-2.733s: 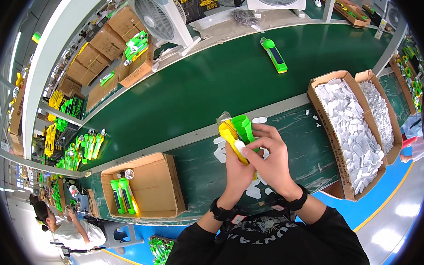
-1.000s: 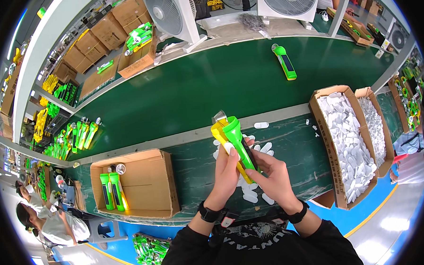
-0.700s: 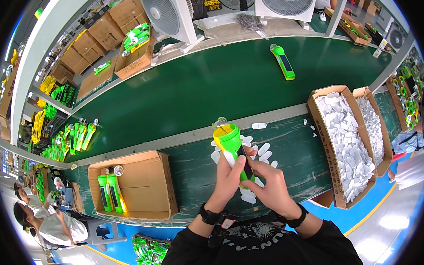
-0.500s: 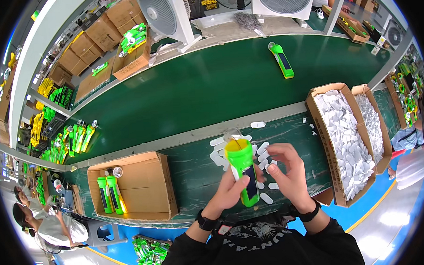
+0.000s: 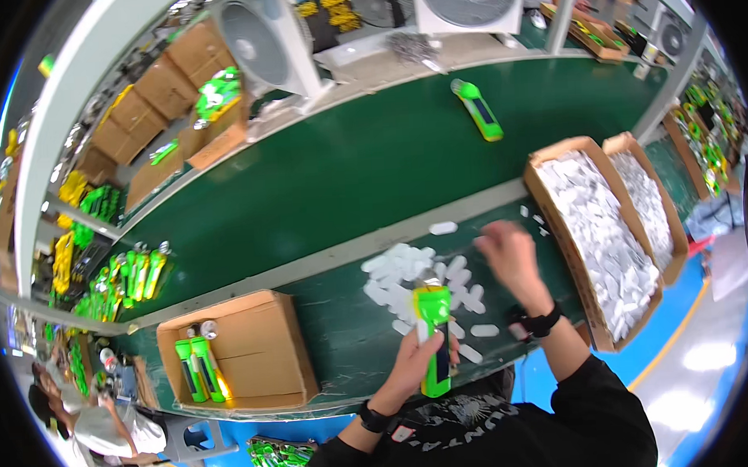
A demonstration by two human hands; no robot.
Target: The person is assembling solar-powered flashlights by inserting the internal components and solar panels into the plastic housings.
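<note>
My left hand [image 5: 415, 361] is closed around the body of a green flashlight [image 5: 433, 335], which has a dark panel along its side. The flashlight stands nearly upright close to my body, its clear end pointing away from me. Just beyond it, white oval plastic pieces [image 5: 399, 266] lie scattered on the green workbench [image 5: 336, 319]. To the right of those pieces, my right hand [image 5: 513, 257] is raised over the bench, apart from the flashlight. Its fingers are curled and smeared by motion, and whether they hold anything is hidden.
On the left, an open cardboard box [image 5: 262, 347] contains green flashlights. Two cardboard boxes stand at the right, one with white pieces [image 5: 595, 232], the other with small clear-looking parts [image 5: 644, 205]. A flashlight [image 5: 477, 110] lies on the green belt [image 5: 330, 185] beyond a grey rail. Co-workers sit at left.
My right hand has moved away from the flashlight, up and to the right. My left hand has kept its hold and lowered the flashlight slightly toward me. The whole view has shifted and tilted.
</note>
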